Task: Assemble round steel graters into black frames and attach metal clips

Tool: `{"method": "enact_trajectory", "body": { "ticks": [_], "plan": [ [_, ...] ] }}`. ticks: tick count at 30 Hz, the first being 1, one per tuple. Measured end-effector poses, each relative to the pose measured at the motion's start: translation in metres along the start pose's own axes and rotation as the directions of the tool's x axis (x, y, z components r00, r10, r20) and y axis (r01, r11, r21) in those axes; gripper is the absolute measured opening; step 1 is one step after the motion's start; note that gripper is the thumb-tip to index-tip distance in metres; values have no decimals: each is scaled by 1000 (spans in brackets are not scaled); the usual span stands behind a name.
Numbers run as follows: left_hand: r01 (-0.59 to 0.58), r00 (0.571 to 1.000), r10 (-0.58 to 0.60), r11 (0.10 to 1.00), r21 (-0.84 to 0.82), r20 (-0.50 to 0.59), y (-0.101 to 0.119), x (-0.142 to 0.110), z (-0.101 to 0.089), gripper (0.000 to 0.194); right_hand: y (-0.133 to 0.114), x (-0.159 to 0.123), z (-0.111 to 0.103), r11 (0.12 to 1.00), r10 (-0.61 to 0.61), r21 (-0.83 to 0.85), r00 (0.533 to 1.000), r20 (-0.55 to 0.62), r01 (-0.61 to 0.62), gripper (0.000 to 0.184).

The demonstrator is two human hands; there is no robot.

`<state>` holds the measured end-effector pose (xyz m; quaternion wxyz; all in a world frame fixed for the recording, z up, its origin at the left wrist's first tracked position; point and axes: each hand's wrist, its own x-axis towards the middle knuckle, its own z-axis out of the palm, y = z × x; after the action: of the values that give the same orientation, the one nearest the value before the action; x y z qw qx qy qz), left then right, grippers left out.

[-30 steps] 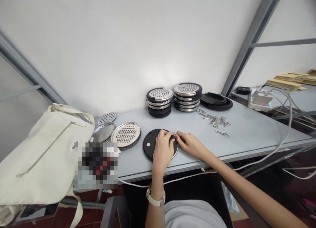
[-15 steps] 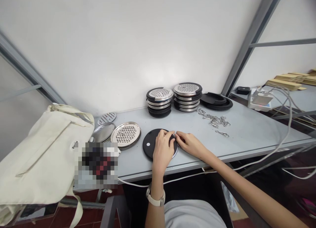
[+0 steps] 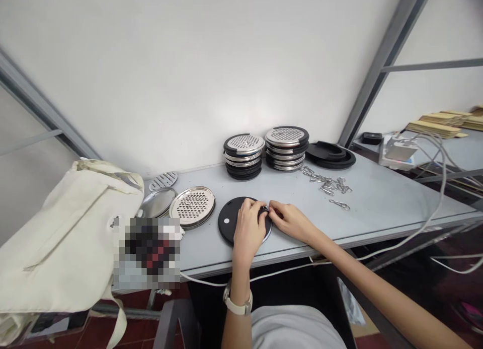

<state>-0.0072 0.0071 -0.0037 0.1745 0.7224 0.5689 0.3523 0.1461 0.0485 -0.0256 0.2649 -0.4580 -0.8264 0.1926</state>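
Note:
A black round disc (image 3: pixel 227 231) with a white dot and a silver rim lies flat near the table's front edge. My left hand (image 3: pixel 249 225) rests on top of it, fingers bent over toward its right edge and gripping it there. At that same edge the fingertips of my right hand (image 3: pixel 289 219) are pinched together on a small metal clip, mostly hidden between both hands. Loose metal clips (image 3: pixel 332 183) lie in a pile to the right, with a single clip (image 3: pixel 339 205) in front of them.
Two stacks of round graters, a left stack (image 3: pixel 244 155) and a right stack (image 3: pixel 287 147), stand by the wall. Black round rings (image 3: pixel 330 155) lie beside them. Perforated metal plates (image 3: pixel 192 206) and a cream bag (image 3: pixel 71 238) are on the left. A white cable (image 3: pixel 418 228) crosses the front edge.
My right fingertips have shifted very slightly at the disc's edge. The left hand and the disc stay where they were.

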Motion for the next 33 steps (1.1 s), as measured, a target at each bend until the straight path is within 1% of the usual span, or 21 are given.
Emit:
{"method": "enact_trajectory", "body": {
  "ticks": [7,19,33],
  "plan": [
    [4,1000,-4,1000,-3,-1,-1,1,0,20,0,0,0,1000,-4,-25,1000,14,4,20],
    [-9,1000,9,1000,-1,-3,-1,0,0,21,0,0,-1,1000,-6,-17,1000,24,7,22],
    [5,1000,-6,1000,-10,-3,1,1,-1,21,-4,0,-6,999,-5,-47,998,58,8,14]
  ]
}}
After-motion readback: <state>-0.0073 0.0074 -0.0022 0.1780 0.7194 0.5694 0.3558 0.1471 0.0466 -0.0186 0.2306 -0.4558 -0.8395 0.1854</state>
